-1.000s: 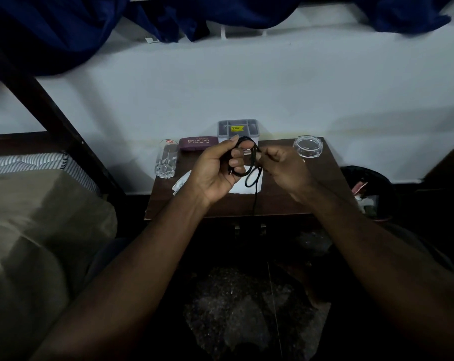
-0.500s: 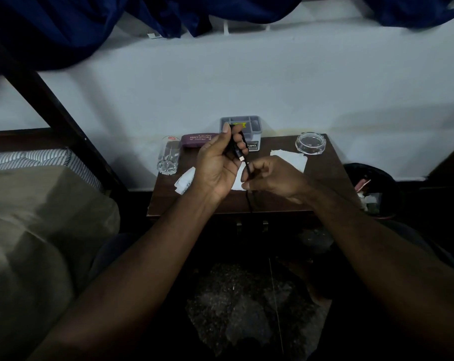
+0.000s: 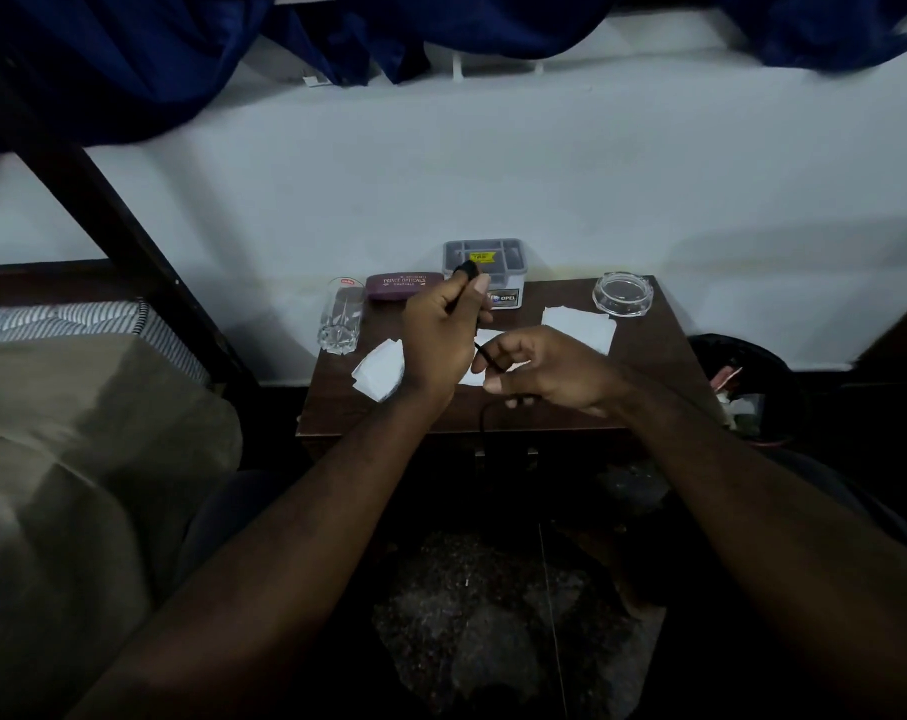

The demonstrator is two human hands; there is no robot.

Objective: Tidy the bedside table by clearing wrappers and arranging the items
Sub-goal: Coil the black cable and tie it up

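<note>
A black cable (image 3: 467, 269) is gripped tight in the left hand (image 3: 441, 335). Just right of it, the slack is pinched by the right hand (image 3: 544, 374).

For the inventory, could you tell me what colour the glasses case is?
The glasses case is maroon with pale lettering; head view.

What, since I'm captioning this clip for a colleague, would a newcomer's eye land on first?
Two hands meet mid-frame over a small brown table: the left hand grips a black cable, and the right hand pinches its loose length. White papers lie on the table either side of them, with a drinking glass at its back-left corner and a clear dish at back right.
</note>
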